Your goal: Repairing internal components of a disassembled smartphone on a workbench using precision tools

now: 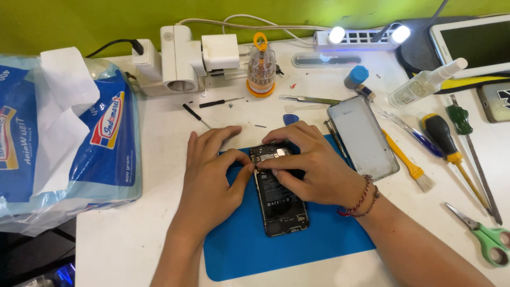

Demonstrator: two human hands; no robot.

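My left hand (210, 170) and right hand (308, 162) both rest on the opened phone (279, 194), which lies back-up on the blue mat (249, 250) in the middle of the white desk (133, 234). The fingers of both hands are curled and meet at the far end of the phone, just over its upper circuit board; my left thumb and right fingertips seem to pinch something tiny there, though I cannot tell what. The near half of the phone, with the black battery, lies bare between my wrists. To the right, touching the mat's far corner, lies the removed back cover (362, 137). A green-handled pair of scissors (486, 236) lies near the right edge
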